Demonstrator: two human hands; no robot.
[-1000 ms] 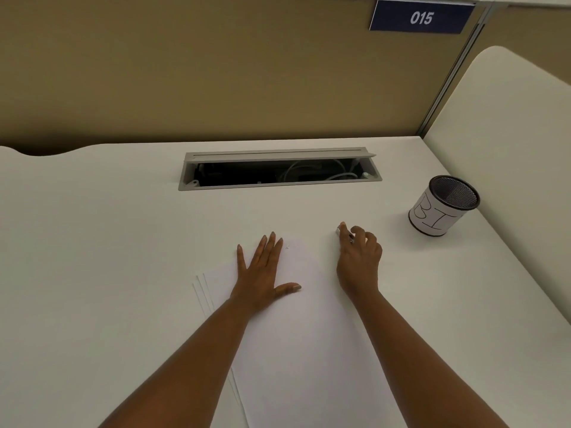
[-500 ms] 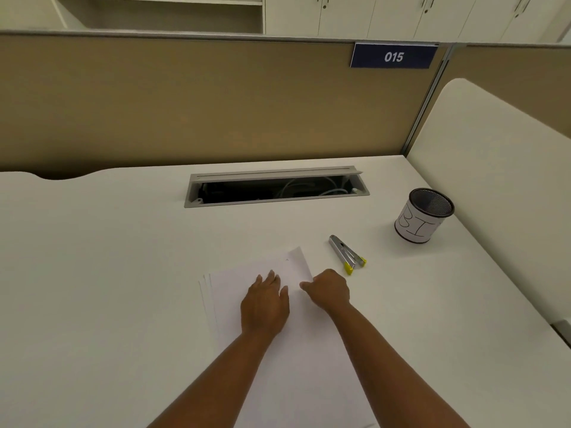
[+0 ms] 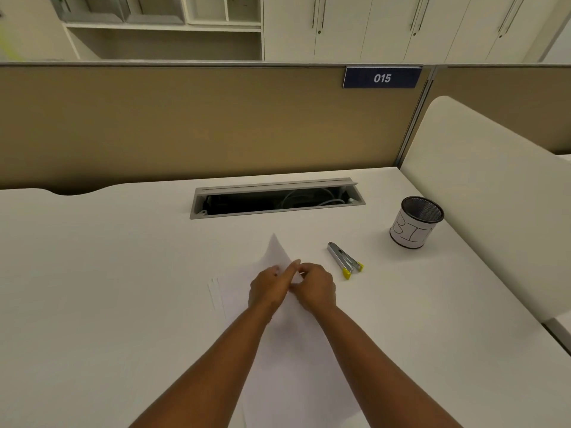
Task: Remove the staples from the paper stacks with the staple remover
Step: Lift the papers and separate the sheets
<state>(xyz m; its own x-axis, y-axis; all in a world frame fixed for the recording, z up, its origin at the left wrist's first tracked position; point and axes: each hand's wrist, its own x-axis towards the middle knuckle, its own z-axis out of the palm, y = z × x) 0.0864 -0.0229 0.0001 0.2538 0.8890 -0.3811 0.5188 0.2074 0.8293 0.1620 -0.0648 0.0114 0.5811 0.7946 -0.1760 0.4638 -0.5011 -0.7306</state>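
A stack of white paper [image 3: 296, 350] lies on the desk in front of me. Its top sheet [image 3: 276, 251] is lifted at the far corner and points up. My left hand [image 3: 269, 287] and my right hand [image 3: 315, 287] meet over the stack, and both pinch the raised sheet near its right edge. A silver staple remover [image 3: 343, 259] with yellow tips lies on the desk just right of my right hand, untouched. No staple can be made out.
A black mesh cup [image 3: 415, 222] with a white label stands at the right. An open cable tray [image 3: 276, 197] is set into the white desk [image 3: 108, 273] behind the paper. A beige partition [image 3: 185, 125] and a cream side panel [image 3: 482, 193] bound the desk.
My right hand let go of the staple remover, which now lies on the desk. Both hands came together on the paper and lifted the top sheet's far corner.
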